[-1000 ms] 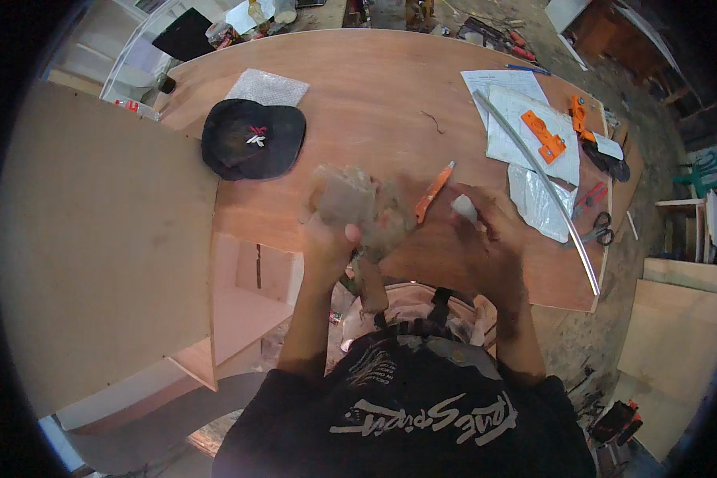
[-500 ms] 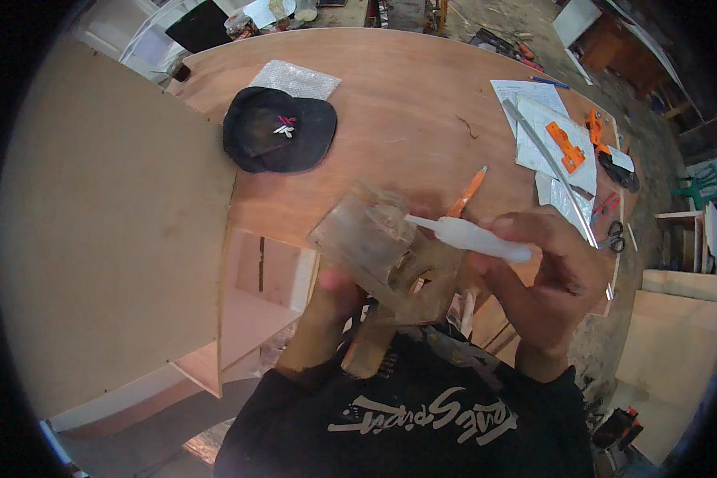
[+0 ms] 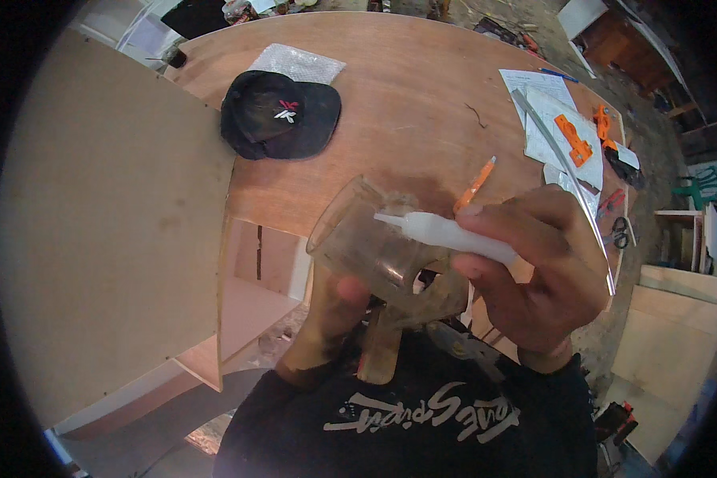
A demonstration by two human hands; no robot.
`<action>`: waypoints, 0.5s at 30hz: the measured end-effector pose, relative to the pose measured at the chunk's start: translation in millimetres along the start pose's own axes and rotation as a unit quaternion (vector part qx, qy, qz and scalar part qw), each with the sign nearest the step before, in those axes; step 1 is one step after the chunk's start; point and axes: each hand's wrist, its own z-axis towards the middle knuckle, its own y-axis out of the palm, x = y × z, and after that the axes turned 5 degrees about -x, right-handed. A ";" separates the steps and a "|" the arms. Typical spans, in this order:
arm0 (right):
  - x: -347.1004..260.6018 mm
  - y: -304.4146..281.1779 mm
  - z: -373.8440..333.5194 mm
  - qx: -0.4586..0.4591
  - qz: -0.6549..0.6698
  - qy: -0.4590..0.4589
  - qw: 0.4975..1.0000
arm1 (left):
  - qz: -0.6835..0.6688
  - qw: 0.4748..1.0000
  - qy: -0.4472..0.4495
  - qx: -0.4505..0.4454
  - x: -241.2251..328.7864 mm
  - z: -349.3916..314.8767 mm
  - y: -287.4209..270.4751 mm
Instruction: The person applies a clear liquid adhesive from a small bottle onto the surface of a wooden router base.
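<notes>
Your white tube [image 3: 442, 232] has shifted left relative to the clear piece [image 3: 346, 239] since half a second ago, its nozzle [image 3: 388, 219] now farther in over that piece. Your right hand [image 3: 543, 263] pinches the tube between thumb and fingers. Your left hand [image 3: 331, 299] holds the clear piece up from its near left side, above the near edge of the table [image 3: 398, 119] (most of those fingers are hidden, so I can't tell how firm the hold is). A wood strip [image 3: 380, 350] juts nearward below it. Squeezing too hard could send out too much of whatever the tube holds; a slipping left thumb could tilt the piece and throw your nozzle off. I can't tell if the nozzle touches.
</notes>
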 end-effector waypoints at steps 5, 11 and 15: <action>-1.4 1.6 1.7 0.001 -0.017 -0.005 1.000 | -0.006 1.000 0.006 -0.009 -8.3 -6.7 -10.0; 0.6 5.2 -1.5 0.003 -0.026 -0.013 1.000 | 0.044 0.994 -0.099 0.021 -1.0 -8.3 -9.2; 0.9 7.3 -1.3 -0.001 -0.024 -0.017 1.000 | 0.035 0.999 -0.034 0.025 -0.6 -7.1 -2.8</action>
